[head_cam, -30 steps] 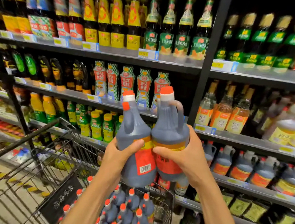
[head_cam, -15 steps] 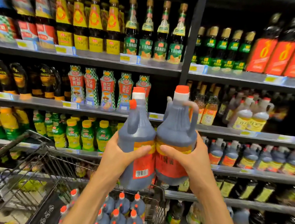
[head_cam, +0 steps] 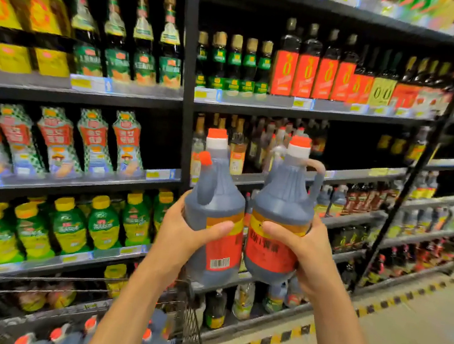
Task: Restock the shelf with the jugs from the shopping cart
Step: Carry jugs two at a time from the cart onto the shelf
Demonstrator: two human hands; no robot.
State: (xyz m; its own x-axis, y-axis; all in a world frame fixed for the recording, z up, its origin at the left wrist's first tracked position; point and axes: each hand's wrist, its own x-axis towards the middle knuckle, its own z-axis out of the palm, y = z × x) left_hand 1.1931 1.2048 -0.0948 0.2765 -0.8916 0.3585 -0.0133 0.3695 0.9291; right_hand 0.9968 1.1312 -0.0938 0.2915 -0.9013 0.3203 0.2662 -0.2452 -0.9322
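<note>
Two dark jugs with orange caps and red-orange labels are held upright side by side in front of the shelves. My left hand (head_cam: 185, 232) grips the left jug (head_cam: 215, 213) round its body. My right hand (head_cam: 302, 248) grips the right jug (head_cam: 282, 206) the same way. Below them stands the wire shopping cart (head_cam: 189, 317), with several more orange-capped jugs (head_cam: 83, 333) inside at the bottom left. Matching jugs (head_cam: 330, 199) stand on a shelf (head_cam: 356, 217) just right of the held pair.
Dark shelving full of sauce bottles fills the view, split by a black upright post (head_cam: 186, 82). Green and yellow bottles (head_cam: 101, 222) sit on the left shelf. A floor strip of yellow-black hazard tape (head_cam: 271, 343) runs along the shelf base; open aisle floor lies at right.
The view has swung right along the shelves and the cart has dropped to the lower left. Both hands have kept their grips, and the two jugs now sit slightly apart.
</note>
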